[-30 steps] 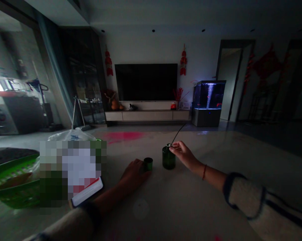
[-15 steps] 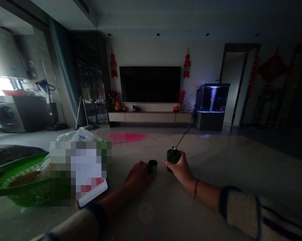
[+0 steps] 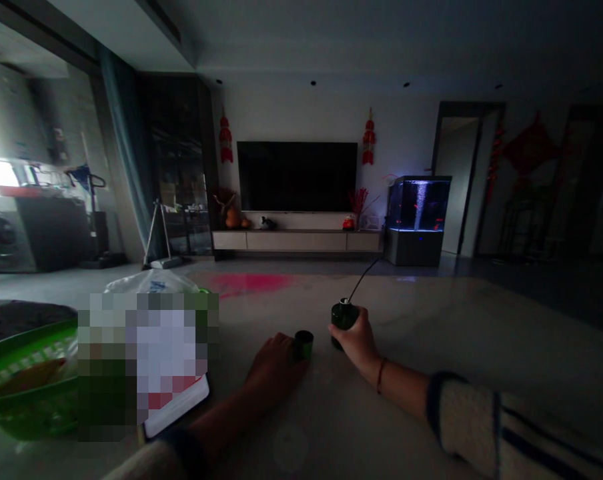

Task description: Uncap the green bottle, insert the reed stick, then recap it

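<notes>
My right hand [image 3: 357, 341] wraps round a dark green bottle [image 3: 342, 316] that stands upright on the tabletop. Out of its pale neck runs a thin dark strand, leaning up to the right; its kind is unclear. To the left, my left hand [image 3: 277, 363] has its fingers closed against a small green cylinder [image 3: 304, 343], like a cap or cup, with its dark round end facing up. The fingertips on its near side are hard to see in the dim light. A short gap separates cylinder and bottle.
On the left stand a green plastic basket [image 3: 31, 400] and a clear plastic bag [image 3: 154, 281], beside a blurred-out patch. A white-faced flat object [image 3: 179, 407] lies near my left forearm. Beyond the pale table [image 3: 431, 320] are a television [image 3: 297, 177] and a lit aquarium [image 3: 419, 205].
The view has tilted slightly, so the room and table sit lower in the picture. Both hands keep their holds, with the bottle and cylinder about the same distance apart.
</notes>
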Tool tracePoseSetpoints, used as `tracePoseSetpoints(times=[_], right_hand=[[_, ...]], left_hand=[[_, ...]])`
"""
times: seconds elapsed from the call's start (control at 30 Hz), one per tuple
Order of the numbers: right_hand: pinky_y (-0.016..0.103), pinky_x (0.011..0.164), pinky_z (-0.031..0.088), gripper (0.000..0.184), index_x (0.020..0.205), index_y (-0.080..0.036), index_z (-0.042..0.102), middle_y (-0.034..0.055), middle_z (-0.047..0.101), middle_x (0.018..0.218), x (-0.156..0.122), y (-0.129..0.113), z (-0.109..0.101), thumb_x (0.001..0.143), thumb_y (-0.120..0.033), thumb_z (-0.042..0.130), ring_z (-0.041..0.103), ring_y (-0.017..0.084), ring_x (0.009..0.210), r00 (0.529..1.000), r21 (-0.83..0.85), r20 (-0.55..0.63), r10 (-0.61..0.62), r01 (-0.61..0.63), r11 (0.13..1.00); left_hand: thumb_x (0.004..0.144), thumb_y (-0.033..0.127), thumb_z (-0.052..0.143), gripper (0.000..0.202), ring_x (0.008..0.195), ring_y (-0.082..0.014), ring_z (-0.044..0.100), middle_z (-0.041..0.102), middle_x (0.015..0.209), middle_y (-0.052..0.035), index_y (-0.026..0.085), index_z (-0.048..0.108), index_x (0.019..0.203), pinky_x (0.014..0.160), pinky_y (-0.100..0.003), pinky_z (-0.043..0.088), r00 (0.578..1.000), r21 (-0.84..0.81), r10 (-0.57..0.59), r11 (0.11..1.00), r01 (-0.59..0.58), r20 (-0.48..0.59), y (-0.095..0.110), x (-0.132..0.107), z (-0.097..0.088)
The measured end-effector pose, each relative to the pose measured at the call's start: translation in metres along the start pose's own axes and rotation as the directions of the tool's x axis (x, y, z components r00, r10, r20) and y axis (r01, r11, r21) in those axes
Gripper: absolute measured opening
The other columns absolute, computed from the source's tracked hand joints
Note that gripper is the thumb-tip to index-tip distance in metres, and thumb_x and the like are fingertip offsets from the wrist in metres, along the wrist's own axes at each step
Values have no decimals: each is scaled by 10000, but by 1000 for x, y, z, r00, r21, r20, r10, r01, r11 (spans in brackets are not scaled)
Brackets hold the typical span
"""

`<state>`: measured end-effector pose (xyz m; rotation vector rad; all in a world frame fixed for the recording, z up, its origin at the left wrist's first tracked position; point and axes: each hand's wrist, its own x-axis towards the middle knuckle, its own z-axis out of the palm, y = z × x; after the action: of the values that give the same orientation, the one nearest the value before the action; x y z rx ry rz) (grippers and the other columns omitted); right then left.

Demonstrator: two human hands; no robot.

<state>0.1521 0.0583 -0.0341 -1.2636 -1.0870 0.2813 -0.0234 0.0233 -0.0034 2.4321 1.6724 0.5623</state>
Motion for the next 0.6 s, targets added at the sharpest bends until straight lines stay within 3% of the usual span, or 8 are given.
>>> tracePoseSetpoints(times=[0.6], right_hand=[[316,714,455,526,917,-195,384,29,543,822,51,23,29,487,-284,674,561,189,760,994,57,104,41,-47,997]], left_hand=[[695,387,459,298,894,-217,494,553,971,-71,173,545,884,761,-328,381,1000,-11,-16,1000,16,0,-3,2,1]])
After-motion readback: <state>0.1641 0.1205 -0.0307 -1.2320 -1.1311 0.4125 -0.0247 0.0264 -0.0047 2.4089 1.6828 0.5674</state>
